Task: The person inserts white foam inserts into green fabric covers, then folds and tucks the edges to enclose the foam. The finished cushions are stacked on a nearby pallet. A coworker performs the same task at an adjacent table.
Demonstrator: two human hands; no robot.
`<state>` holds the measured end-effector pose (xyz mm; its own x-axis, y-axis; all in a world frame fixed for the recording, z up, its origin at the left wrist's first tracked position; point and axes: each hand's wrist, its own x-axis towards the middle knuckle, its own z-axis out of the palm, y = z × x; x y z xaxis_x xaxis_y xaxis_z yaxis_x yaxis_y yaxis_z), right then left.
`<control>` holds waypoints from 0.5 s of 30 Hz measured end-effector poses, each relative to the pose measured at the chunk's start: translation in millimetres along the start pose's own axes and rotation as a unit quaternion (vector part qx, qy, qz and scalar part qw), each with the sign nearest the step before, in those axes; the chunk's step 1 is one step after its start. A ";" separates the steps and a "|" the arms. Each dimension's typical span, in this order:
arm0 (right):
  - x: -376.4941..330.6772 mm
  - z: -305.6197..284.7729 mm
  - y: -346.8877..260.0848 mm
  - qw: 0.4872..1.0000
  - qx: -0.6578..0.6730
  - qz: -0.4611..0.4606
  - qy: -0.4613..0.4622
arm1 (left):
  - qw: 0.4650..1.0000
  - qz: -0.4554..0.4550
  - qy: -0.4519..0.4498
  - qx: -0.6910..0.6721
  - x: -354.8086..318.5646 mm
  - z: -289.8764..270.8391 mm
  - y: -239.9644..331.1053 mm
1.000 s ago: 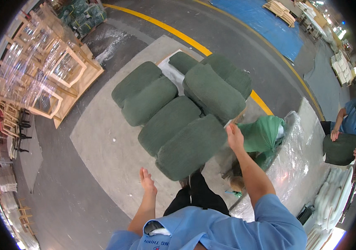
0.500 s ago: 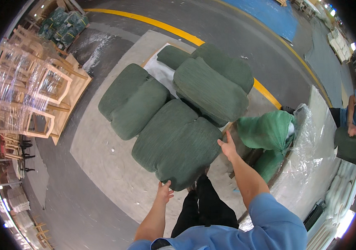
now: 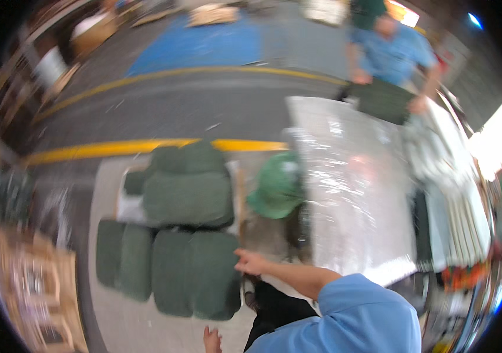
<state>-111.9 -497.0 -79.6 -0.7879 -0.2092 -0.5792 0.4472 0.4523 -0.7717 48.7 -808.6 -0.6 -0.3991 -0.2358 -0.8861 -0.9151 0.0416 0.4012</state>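
Observation:
Dark green padded cushions lie in stacks on the floor to my left. The nearest cushion has a crease down its middle, and another creased cushion sits just left of it. Behind them a further cushion rests on top of others. My right hand is at the right edge of the nearest cushion, index finger stretched out and fingertips at or almost touching it. My left hand hangs just below that cushion, apart from it, with fingers spread and nothing held. Motion blurs the picture.
A table covered in shiny clear plastic stands to my right, with a green bundle beside it. Across it a co-worker holds a dark green piece. Plastic-wrapped wooden frames stand at left.
The view has swung right, bringing the table and co-worker further in. My left hand has come off the nearest cushion, and my right hand's grip on its edge has loosened.

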 end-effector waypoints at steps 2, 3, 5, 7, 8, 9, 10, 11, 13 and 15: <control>-42.2 4.5 9.0 0.997 0.027 -0.070 0.003 | 0.938 0.228 -0.075 0.249 -0.7 -6.8 -15.1; -75.9 1.8 -1.2 0.995 0.055 -0.080 0.016 | 0.816 0.394 -0.105 0.409 2.6 -19.7 -26.8; -142.7 -5.3 -1.0 0.992 0.049 -0.102 0.054 | 0.881 0.247 -0.149 0.375 16.0 18.9 -28.4; -191.7 -7.1 9.3 0.988 0.039 -0.104 0.103 | 0.909 0.146 -0.180 0.347 24.1 63.9 -16.1; -223.1 -5.6 20.4 0.986 0.038 -0.095 0.133 | 0.905 0.136 -0.198 0.350 21.2 85.2 -9.0; -249.1 -0.5 32.7 0.982 0.038 -0.086 0.165 | 0.897 0.134 -0.218 0.360 18.0 104.6 -0.7; -273.1 6.7 52.0 0.975 0.073 -0.072 0.195 | 0.886 0.139 -0.241 0.371 12.2 125.7 4.0; -296.9 13.6 71.5 0.967 0.112 -0.059 0.222 | 0.872 0.146 -0.262 0.386 5.0 144.3 7.3; -340.1 19.5 91.3 0.966 0.119 0.011 0.230 | 0.846 0.162 -0.293 0.414 -9.4 176.5 11.7; -374.6 24.2 107.3 0.961 0.130 0.056 0.236 | 0.818 0.174 -0.321 0.444 -28.4 208.3 8.9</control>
<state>241.6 -391.1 48.2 -0.8060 0.2719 -0.5257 0.5822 0.2043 -0.7870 39.9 -599.4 -20.3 -0.3316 0.4875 -0.8077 -0.3063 0.7541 0.5810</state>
